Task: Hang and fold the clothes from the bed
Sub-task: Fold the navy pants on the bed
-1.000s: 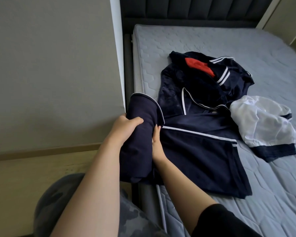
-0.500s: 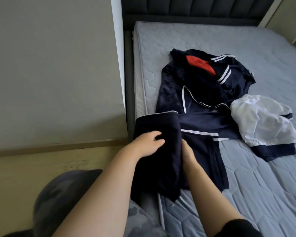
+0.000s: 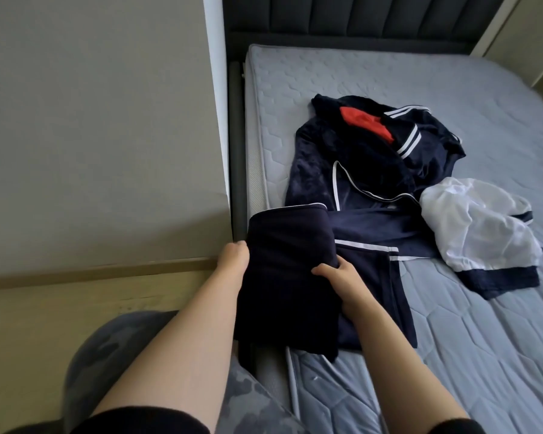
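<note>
A navy garment with white piping (image 3: 289,270) lies folded over at the near left edge of the grey mattress (image 3: 452,355). My left hand (image 3: 232,261) grips its left side, with the fingers tucked under the cloth. My right hand (image 3: 339,275) holds its right edge, thumb on top. Behind it lies a heap of navy clothes with white stripes (image 3: 373,158) and a red piece (image 3: 365,123) on top. A white garment with navy cuffs (image 3: 480,227) lies to the right of the heap.
A grey wall panel (image 3: 101,130) and a wooden ledge (image 3: 91,270) stand left of the bed. The dark padded headboard (image 3: 342,17) is at the back. My knee in grey camouflage cloth (image 3: 132,349) is at the bottom left.
The folded navy garment has been lowered and flattened against the mattress edge. My left hand slid from its top to its left side, and my right hand moved onto its right edge.
</note>
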### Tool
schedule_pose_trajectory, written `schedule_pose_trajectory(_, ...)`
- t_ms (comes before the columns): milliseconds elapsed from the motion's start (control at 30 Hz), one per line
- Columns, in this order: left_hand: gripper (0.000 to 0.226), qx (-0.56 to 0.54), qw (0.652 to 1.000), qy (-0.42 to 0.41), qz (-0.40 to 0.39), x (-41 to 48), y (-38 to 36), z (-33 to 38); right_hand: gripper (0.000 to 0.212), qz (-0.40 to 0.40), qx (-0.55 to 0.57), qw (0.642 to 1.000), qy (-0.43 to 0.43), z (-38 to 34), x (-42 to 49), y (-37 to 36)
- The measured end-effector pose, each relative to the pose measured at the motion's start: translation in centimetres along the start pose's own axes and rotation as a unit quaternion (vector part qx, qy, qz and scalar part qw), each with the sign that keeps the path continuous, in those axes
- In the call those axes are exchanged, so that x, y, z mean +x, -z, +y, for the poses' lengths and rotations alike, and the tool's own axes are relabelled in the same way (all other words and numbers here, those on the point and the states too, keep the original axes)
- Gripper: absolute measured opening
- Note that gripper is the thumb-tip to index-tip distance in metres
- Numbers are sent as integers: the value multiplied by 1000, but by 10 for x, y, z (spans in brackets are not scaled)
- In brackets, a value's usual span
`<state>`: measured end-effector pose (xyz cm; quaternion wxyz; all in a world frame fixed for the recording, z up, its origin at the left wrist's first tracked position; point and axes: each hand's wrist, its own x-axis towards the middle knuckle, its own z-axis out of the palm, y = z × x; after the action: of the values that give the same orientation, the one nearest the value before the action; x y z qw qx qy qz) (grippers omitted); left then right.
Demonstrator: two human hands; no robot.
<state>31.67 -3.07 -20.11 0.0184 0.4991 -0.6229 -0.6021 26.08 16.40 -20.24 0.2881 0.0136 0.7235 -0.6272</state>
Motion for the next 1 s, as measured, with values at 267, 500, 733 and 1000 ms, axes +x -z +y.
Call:
schedule_pose_trajectory(267,55,-226,961,118,-106,5,0,-12,33,-139,127,982,-29,-12,2,-23)
schedule_pose_trajectory(500,58,-177,973,121,-90,12,9,-21,29,-113,183,962,-168,27,15,-27)
schedule_pose_trajectory(733,65,-43,985,54,-159,-1,12,-5,30,4,-51,997,-60,28,25,-19)
schedule_pose_trajectory(1000,41,22,994,-99,-43,-15,10,20,36,62,-221,973,-7,16,14,-34)
